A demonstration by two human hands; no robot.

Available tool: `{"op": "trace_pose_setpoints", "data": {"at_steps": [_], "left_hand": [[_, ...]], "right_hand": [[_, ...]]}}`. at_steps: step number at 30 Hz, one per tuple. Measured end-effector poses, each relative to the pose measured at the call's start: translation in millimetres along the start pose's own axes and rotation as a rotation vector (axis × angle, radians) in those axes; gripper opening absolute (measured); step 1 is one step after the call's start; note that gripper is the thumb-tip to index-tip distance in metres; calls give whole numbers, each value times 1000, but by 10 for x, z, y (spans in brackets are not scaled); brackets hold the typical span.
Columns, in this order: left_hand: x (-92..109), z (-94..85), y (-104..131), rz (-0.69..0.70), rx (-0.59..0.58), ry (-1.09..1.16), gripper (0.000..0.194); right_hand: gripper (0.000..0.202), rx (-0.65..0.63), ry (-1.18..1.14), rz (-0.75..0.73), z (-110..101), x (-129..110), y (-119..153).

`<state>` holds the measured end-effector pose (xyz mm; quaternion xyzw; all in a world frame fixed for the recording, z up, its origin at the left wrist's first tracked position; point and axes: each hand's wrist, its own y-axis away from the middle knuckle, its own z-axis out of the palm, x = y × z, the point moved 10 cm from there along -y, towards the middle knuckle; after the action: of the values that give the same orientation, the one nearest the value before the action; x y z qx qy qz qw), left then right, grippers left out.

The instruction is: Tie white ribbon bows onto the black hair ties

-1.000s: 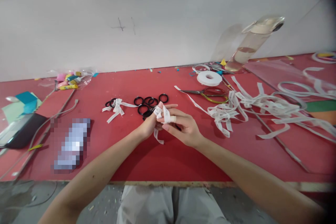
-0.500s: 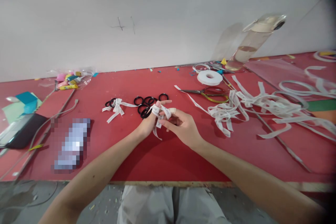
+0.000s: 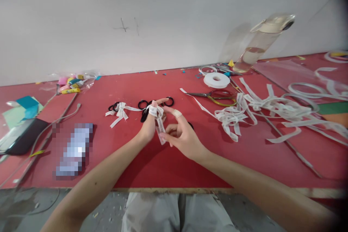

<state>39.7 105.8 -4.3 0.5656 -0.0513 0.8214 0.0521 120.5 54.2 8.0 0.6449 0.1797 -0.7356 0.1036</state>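
Note:
A white printed ribbon (image 3: 160,125) is looped round the thumb of my left hand (image 3: 149,127), which is closed on it. Its loose end hangs down toward the table. My right hand (image 3: 185,136) pinches that hanging end between thumb and finger, with the index finger reaching up near the loop. Something dark and curved (image 3: 191,125) shows behind my right hand, mostly hidden. Several black hair ties (image 3: 143,104) lie just behind my hands, partly covered by them. To the left rest black hair ties with a tied ribbon bow (image 3: 121,110).
Scissors (image 3: 217,98) lie right of my hands, beside a ribbon spool (image 3: 216,79) and a tangle of cut ribbons (image 3: 233,116). A water bottle (image 3: 257,47) leans at the wall. A blurred-out flat object (image 3: 74,148), cable (image 3: 62,116) and dark case (image 3: 25,136) are left.
Both hands have shifted slightly left. The ribbon end now hangs straighter below the left thumb, and my right fingers have moved lower along it. The dark curve behind my right hand has come into view.

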Motion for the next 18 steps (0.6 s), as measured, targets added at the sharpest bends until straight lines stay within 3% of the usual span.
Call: {"op": "trace_pose_setpoints", "data": {"at_steps": [4,9,14,16,18], "left_hand": [[60,-24,-38,-6,9,36,64],[49,35,-2,-16,-74,-76,63],[123,214,69,135,-285,-429,47],[123,308,122,215,-404,-560,37],[61,393,196,267,-545,-678,31]], "right_hand": [[84,-119,228,-139,143,-66,63],[85,-43,547,-371,74,-259,118],[43,287,668,-769,-210,-801,316],[39,279,777,-939,-139,-947,398],[39,184,869,-993,-26,-957,386]]}}
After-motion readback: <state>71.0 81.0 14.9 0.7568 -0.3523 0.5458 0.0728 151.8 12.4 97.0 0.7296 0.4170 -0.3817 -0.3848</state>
